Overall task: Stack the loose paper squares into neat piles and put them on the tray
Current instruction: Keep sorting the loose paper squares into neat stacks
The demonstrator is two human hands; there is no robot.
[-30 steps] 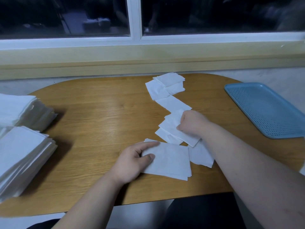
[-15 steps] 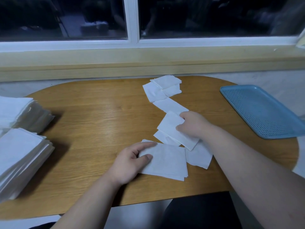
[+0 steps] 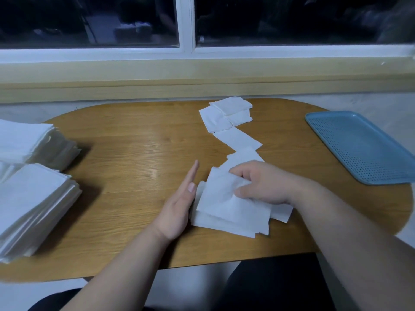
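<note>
On the wooden table (image 3: 134, 153), straight ahead of the person, lies a small pile (image 3: 224, 225) of white paper squares, its edges uneven and its corners fanned out toward four and five o'clock. The left hand (image 3: 179, 203) stands on its edge against the pile's nine o'clock side, fingers (image 3: 193, 173) straight and pressed together, pointing toward one o'clock. The right hand (image 3: 265, 182) rests over the pile from three o'clock, its fingers curled, thumb and fingertips pinching the top sheet (image 3: 220, 194), which is crumpled a little under the grip. That sheet sits skewed on the pile, one corner pointing to about eleven o'clock.

From the pile a trail of loose squares (image 3: 238, 140) runs away toward twelve o'clock, overlapping one another and ending in a small cluster near the table's far edge.

The blue perforated tray (image 3: 359, 149) lies at two o'clock from the pile, well apart from it, on the table's right end; its long axis runs from about eleven to five o'clock, and nothing lies on it.

At nine o'clock, on the left end of the table, stand two tall stacks (image 3: 33, 198) of white sheets. A window (image 3: 186, 25) runs behind the table.
</note>
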